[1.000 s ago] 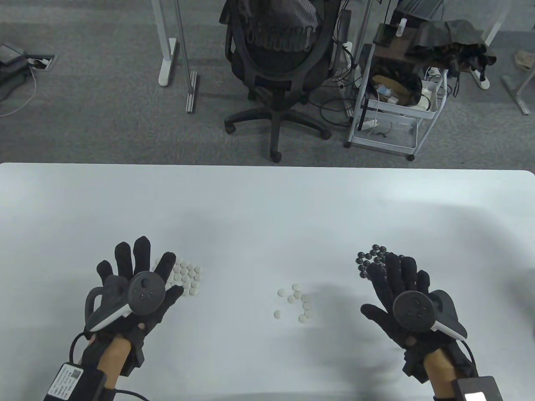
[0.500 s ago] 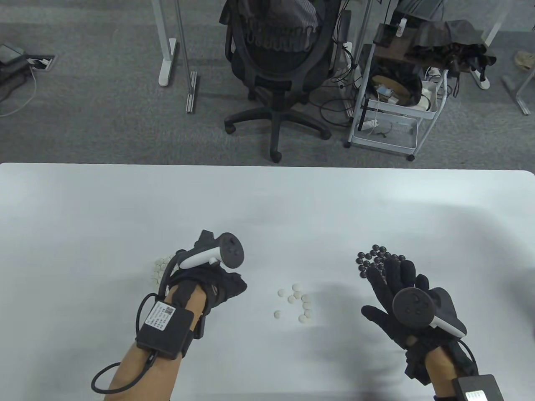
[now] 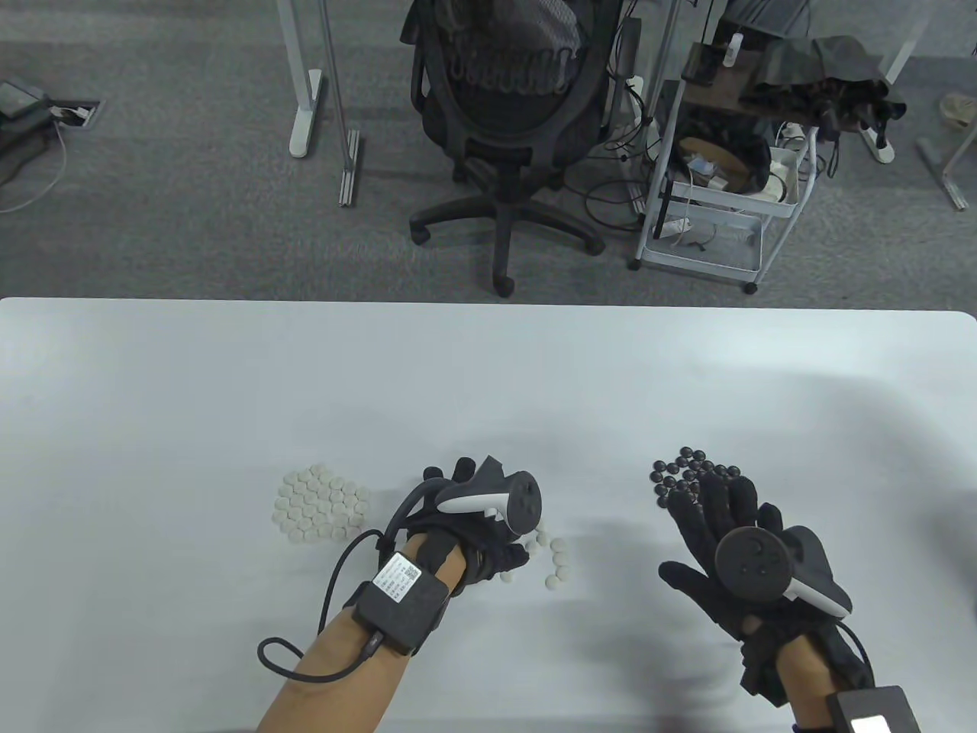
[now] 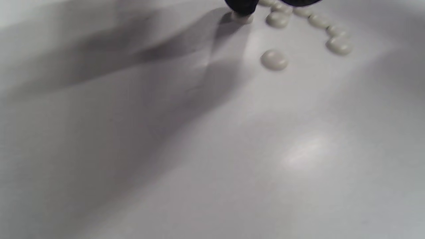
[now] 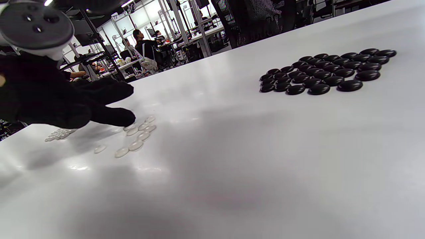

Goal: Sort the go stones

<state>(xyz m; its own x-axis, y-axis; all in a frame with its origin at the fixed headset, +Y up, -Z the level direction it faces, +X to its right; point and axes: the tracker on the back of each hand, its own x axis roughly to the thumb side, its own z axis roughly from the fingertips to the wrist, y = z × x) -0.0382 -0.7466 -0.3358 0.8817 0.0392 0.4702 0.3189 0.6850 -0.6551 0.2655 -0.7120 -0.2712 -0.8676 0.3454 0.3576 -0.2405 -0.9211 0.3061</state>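
Now our left hand touches the loose white stones with straight fingers; our right hand rests flat beside the black stones.

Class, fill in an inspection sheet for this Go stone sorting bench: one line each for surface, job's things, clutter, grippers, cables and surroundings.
Surface: white table, bare at the far half.
Job's things: packed patch of round white stones at left; loose white stones at centre; patch of round black stones at right.
Clutter: nothing seen on the table.
Grippers: left hand over the loose stones, one fingertip on a stone; right hand flat, fingers straight, partly over the black patch.
Cables: black cable loops from the left wrist box.
Surroundings: black office chair and white wire cart on grey carpet.
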